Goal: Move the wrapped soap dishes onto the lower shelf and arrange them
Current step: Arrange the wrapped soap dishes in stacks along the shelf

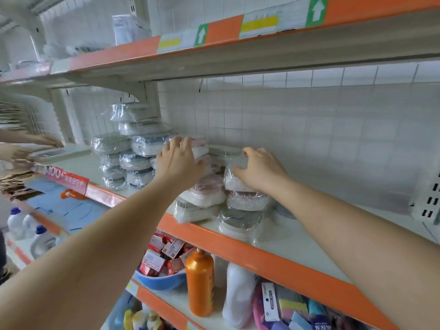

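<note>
Plastic-wrapped soap dishes (202, 196) stacked at the lower shelf (273, 236) front edge, right hand (258, 171) gripping the top dish to seat it, left hand (179, 158) spread, apparently steadying the rear stack (142, 144).

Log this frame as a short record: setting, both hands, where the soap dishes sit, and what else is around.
setting: shop shelving, orange-edged shelf
left hand: fingers spread against a back stack of wrapped dishes
right hand: curled over the top dish of the front stack
other dishes: tall pile further left on the same shelf
below: orange bottle, blue bowl of red boxes
far left: another person's hands at the shelf
</note>
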The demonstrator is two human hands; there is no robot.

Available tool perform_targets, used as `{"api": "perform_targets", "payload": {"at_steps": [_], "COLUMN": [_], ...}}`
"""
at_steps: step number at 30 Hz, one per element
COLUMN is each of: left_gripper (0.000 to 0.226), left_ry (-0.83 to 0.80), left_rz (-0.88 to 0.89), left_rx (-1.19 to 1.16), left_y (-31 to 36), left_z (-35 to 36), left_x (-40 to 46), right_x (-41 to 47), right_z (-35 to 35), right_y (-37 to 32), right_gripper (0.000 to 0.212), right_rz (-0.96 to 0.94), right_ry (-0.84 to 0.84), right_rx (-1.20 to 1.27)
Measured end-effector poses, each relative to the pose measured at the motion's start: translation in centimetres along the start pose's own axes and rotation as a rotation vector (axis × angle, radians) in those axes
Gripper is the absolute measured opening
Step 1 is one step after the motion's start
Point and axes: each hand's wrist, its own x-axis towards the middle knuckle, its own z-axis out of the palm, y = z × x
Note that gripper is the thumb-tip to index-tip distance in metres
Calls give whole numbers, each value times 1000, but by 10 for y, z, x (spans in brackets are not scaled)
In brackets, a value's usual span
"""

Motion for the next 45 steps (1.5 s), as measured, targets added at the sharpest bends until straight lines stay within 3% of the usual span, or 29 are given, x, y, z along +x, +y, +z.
{"api": "perform_targets", "payload": {"at_steps": [7, 10, 16, 20, 23, 29, 31, 35, 41, 45], "left_gripper": [66, 69, 70, 72, 58, 33, 39, 40, 39, 35], "left_ry": [22, -1, -79, -257, -208, -44, 0, 33, -40, -83], "left_rz": [-44, -46, -52, 2, 31, 141, 214, 343, 530, 619], "left_rx": [15, 17, 33, -14, -120, -243, -290, -420, -533, -579], "left_y": [-12, -17, -29, -46, -55, -59, -51, -21, 56, 118], "left_z": [11, 17, 21, 22, 21, 15, 12, 6, 6, 9], "left_x": [45, 57, 79, 90, 91, 79, 74, 59, 18, -15], "right_x": [42, 45, 45, 40, 33, 8, 0, -18, -68, -116], "right_z": [12, 27, 37, 31, 25, 22, 18, 8, -23, -58], "right_y": [-3, -2, -5, -12, -21, -34, -35, -30, 17, 60], "right_gripper": [77, 63, 52, 46, 50, 40, 41, 22, 34, 19], "right_rz": [52, 21, 74, 150, 201, 214, 229, 268, 402, 496], "right_ry": [-149, -197, -97, -41, 19, 153, 192, 260, 312, 336], "right_rx": [-78, -181, -172, -101, -86, -69, -73, -86, -127, -167]}}
